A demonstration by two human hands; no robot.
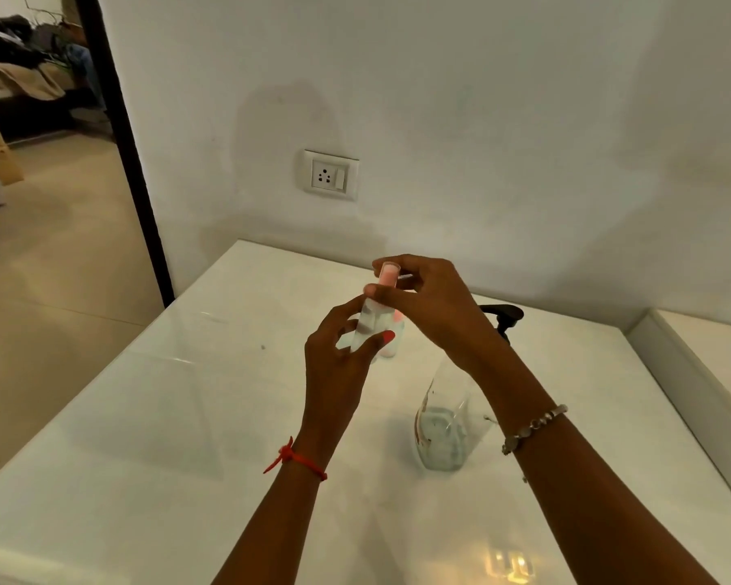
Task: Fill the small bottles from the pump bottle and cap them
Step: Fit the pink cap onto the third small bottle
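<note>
Pump bottle (442, 428): clear, upright on the white surface (144, 415), with a little clear liquid at its base. Its black pump head (503, 315) shows above the right forearm, which crosses in front of the bottle's upper part.

Small bottle (364, 327): clear, held in the air up and to the left of the pump bottle, roughly upright with a slight tilt. It is clear of the surface.

Cap (388, 274): clear with a pink inside, sitting at the top of the small bottle. Whether it is fully seated cannot be told.

Left hand (338, 356): left of the pump bottle. Its grip is clamped on the body of the small bottle, fingers and thumb curled round it.

Right hand (425, 297): above the pump bottle. Its grip is pinched on the cap between thumb and fingertips.

Unclear item: a pale pink-and-white shape just behind the small bottle, partly hidden by the left thumb. It cannot be identified.

Wrists: red thread (298, 458) on the left, beaded bracelet (532, 424) on the right.

Surroundings: wall socket (331, 176) on the white wall beyond the pump bottle. A dark door frame (127, 141) stands far to its left.
</note>
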